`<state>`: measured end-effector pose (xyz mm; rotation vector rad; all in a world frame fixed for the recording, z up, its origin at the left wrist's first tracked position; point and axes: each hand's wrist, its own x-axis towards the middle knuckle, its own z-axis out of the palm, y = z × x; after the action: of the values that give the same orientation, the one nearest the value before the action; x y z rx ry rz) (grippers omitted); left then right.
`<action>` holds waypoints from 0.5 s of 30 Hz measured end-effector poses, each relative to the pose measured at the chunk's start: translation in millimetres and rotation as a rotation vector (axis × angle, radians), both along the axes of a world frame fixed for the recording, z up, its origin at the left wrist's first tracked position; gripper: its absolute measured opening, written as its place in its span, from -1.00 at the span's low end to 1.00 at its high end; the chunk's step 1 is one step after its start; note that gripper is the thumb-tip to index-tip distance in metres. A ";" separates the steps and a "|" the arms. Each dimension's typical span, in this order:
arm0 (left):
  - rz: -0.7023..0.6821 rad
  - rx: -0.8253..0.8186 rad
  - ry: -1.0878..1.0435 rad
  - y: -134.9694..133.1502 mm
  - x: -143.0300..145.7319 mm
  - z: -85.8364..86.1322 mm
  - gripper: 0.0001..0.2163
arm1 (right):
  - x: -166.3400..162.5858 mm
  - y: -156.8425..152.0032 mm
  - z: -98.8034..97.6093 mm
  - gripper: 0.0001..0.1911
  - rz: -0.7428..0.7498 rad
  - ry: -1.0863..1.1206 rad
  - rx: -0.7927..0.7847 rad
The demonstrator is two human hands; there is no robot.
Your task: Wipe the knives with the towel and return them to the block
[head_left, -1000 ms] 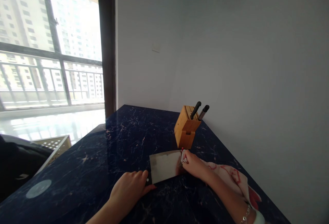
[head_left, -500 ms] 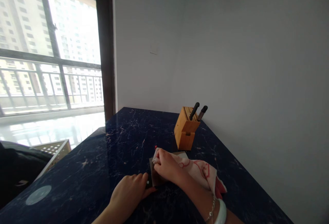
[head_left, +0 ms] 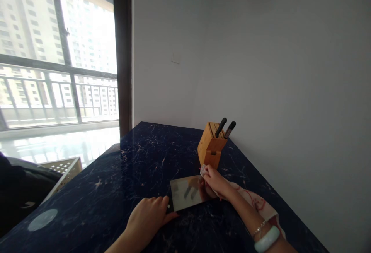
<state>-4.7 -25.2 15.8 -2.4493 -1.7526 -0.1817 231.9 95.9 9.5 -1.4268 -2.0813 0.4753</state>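
Note:
My left hand [head_left: 150, 219] is closed around the black handle of a cleaver [head_left: 185, 193]. The wide, shiny blade points right and mirrors the knife handles behind it. At the blade's far right end, my right hand [head_left: 215, 181] pinches a white and red cloth [head_left: 255, 202] against the metal. The rest of the cloth trails under my right forearm. Just beyond my right hand stands a wooden knife block [head_left: 209, 146] with two dark-handled knives [head_left: 221, 127] in its slots. The cleaver's handle is mostly hidden by my left fingers.
The dark blue marbled tabletop [head_left: 150, 156] runs up to grey walls at the back and right. A pale round patch [head_left: 43, 219] marks its left side. Left of the table are a perforated beige chair or crate [head_left: 68, 168] and a dark cloth item [head_left: 23, 191].
My right hand has slid the cloth rightward along the blade from near the handle to the far end, uncovering the blade's face. My left hand has stayed on the handle.

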 end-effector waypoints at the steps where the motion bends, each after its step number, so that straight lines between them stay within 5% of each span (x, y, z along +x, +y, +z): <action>1: -0.001 -0.004 -0.001 0.3 0.0 -0.1 -0.53 | 7.2 0.2 -1.1 -0.89 -0.003 -0.015 -0.009; 15: -0.012 -0.014 -0.021 2.3 -0.6 -2.6 -0.54 | 35.1 -65.1 6.5 -0.79 0.132 -0.245 -0.056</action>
<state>-5.4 -22.9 13.2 -2.4774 -1.7540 -0.1978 267.1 30.8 16.0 -1.4466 -2.3849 0.4320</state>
